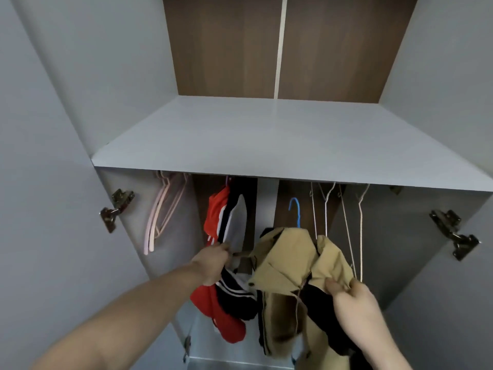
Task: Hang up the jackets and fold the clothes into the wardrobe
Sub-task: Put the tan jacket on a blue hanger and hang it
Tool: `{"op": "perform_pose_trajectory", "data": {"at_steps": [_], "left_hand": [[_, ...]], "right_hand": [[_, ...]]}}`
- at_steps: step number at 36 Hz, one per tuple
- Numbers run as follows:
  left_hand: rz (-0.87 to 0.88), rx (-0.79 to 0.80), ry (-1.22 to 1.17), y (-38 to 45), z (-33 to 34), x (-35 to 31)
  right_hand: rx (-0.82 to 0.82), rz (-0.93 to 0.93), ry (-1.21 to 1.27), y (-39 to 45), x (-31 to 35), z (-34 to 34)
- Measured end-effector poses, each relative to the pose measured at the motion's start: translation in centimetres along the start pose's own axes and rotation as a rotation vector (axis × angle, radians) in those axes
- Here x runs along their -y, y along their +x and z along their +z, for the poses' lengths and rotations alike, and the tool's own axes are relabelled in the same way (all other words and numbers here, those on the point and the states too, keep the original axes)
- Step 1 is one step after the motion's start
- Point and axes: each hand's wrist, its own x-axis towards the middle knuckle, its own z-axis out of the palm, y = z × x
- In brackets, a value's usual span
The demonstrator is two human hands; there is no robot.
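A tan jacket [289,265] with a dark lining and a zip sits on a blue hanger [295,210] inside the open wardrobe, the hook held below the shelf. My right hand [356,303] pinches the jacket's right front edge. My left hand [213,263] reaches in and grips the jacket's left shoulder, right beside a hung red, black and white jacket [226,252]. The rail is hidden behind the shelf edge.
A grey shelf [266,140] spans the wardrobe above the hanging space. Pink hangers [160,214] hang empty at the left, white wire hangers [344,225] at the right. Door hinges [116,209] stick out on both sides.
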Motion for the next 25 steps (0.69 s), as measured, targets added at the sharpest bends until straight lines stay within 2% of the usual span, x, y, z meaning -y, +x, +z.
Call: {"op": "perform_pose_trajectory", "data": {"at_steps": [5,16,25], "left_hand": [[0.035,-0.004,-0.051,-1.6,-0.2,0.2],[-0.088,-0.049,-0.151,-3.4,-0.6,-0.3],[-0.156,-0.055,-0.331,-2.3,-1.0,-1.3]], "right_hand": [[-0.074,-0.04,0.09,1.9,1.6,3.7],[-0.072,-0.105,0.304,5.7,6.8,8.7],[0.02,-0.179,0.232,10.3,9.6,12.6]]}}
